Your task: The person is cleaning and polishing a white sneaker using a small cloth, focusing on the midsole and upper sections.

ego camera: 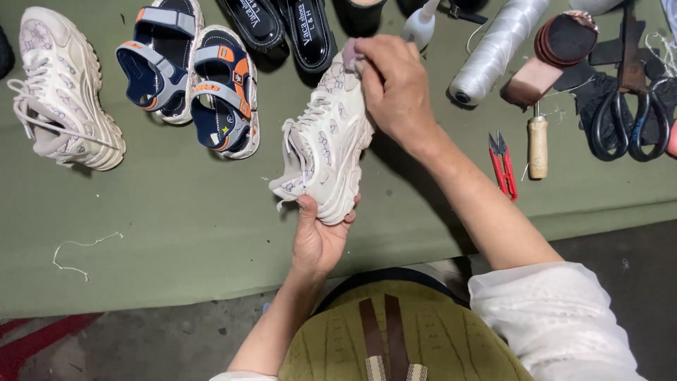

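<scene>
Holding a cream sneaker (326, 144) above the green cloth of the bench (176, 212), the person is working on it with both hands. The left hand (319, 236) is cupping the toe end from below, its grip closing around the chunky sole with the thumb lying along the edge. The right hand (395, 88) is resting over the heel end, its grip pinching the back of the shoe, and the fingertips are pressing on a small pinkish piece that is too hidden to identify.

A matching cream sneaker (60, 92) is lying at the far left, well apart. Between the two, a pair of navy sandals (190, 77) with grey and orange straps is sitting side by side, and black sandals (285, 25) are lying just beyond them. A small white squeeze bottle (421, 25) is standing just behind the right hand. To the right are lying a spool of white thread (497, 46), red thread snips (502, 164), a wooden-handled awl (537, 144) and large black scissors (630, 116). A loose thread (81, 247) is curling on the cloth near the left.
</scene>
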